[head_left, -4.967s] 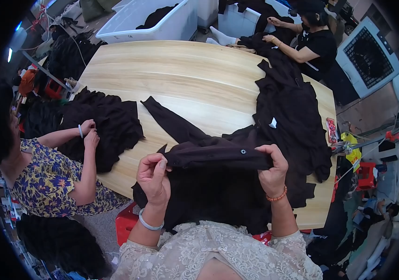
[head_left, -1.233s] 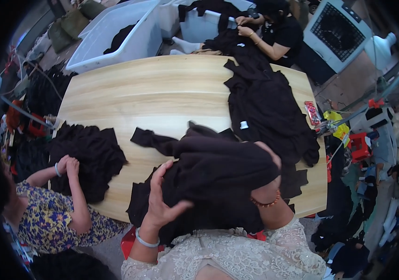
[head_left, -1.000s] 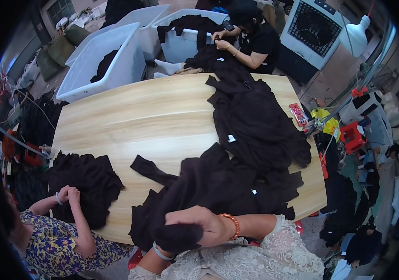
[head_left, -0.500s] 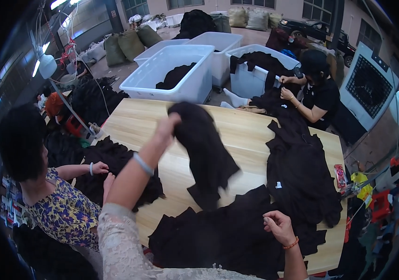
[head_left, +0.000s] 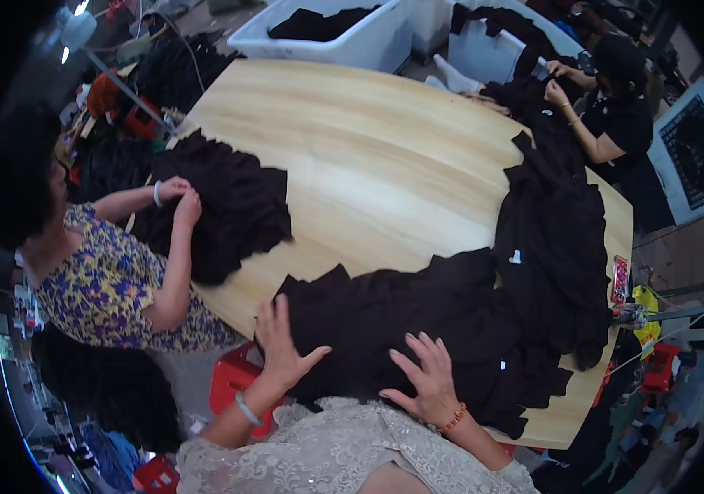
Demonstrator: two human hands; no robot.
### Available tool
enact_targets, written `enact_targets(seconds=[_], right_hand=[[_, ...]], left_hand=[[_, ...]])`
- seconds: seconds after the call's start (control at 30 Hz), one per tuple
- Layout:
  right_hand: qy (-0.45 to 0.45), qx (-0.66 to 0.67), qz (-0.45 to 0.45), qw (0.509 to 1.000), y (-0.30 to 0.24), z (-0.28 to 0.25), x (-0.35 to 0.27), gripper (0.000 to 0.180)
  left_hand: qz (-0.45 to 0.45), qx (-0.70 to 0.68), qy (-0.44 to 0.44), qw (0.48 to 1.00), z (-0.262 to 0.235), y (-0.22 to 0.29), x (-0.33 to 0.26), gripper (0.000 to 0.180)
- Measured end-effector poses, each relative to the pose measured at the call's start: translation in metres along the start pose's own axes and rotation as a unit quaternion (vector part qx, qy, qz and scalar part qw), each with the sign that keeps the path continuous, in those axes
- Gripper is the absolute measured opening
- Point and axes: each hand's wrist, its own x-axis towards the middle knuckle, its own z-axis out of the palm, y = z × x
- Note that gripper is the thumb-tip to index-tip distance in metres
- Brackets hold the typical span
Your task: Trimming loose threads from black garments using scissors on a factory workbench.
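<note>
White bins (head_left: 368, 49) stand beyond the wood-grain table (head_left: 368, 165); along its near edge, plain black garments (head_left: 385, 305) lie spread, left hand (head_left: 284, 352) and right hand (head_left: 428, 385) apart, fingers splayed.

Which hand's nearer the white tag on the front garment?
Right. The right hand is left of the white tag; the left hand is farther left, by the left edge of the garment.

head-worn fisheye, facing down across table (head_left: 352, 156) from near edge.
</note>
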Motion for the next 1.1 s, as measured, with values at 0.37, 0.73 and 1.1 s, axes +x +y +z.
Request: enact_targets(seconds=[0.37, 0.73, 1.1], right_hand=[[-0.126, -0.119, -0.034, 0.984, 0.035, 0.076, -0.008, 0.093], [-0.094, -0.192, -0.07, 0.974, 0.042, 0.079, -0.012, 0.1], [-0.056, -0.24, -0.114, 0.963, 0.052, 0.08, -0.015, 0.087]], left_hand=[[-0.416, -0.558, 0.089, 0.712, 0.165, -0.054, -0.15, 0.127], [-0.556, -0.339, -0.015, 0.759, 0.155, -0.019, -0.123, 0.14], [-0.41, -0.366, -0.09, 0.831, 0.112, -0.011, -0.149, 0.142]])
